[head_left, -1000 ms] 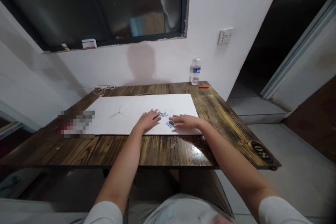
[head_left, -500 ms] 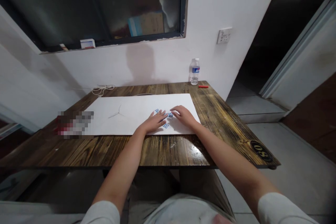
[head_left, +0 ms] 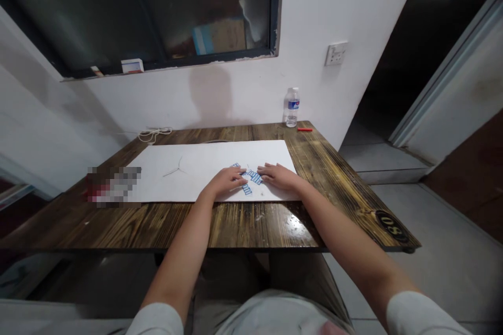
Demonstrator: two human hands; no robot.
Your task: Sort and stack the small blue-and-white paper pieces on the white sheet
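Note:
Blue-and-white striped strips lie together on a large white board [head_left: 204,159]. My left hand [head_left: 225,182] rests on their left side, fingers stretched toward the middle and apart, partly covering the strips. From it, a lower striped piece [head_left: 247,189] sticks out toward me. My right hand [head_left: 281,177] lies low on the right side, its fingertips touching the end of the right striped piece [head_left: 255,178]. Those fingers are extended and somewhat spread. Whether the strips are joined at their centre, I cannot tell.
A thin dark three-armed figure [head_left: 176,168] shows on the board's left half. The wooden table [head_left: 251,225] also bears a water bottle [head_left: 292,107], a red pen-like stick [head_left: 304,130], a white cord [head_left: 154,134] and a blurred-out item [head_left: 113,184] at left.
My right hand has lowered and flattened, shifting slightly right to the end of the right striped piece. My left hand has drawn back a little to the left, leaving more of the strips visible.

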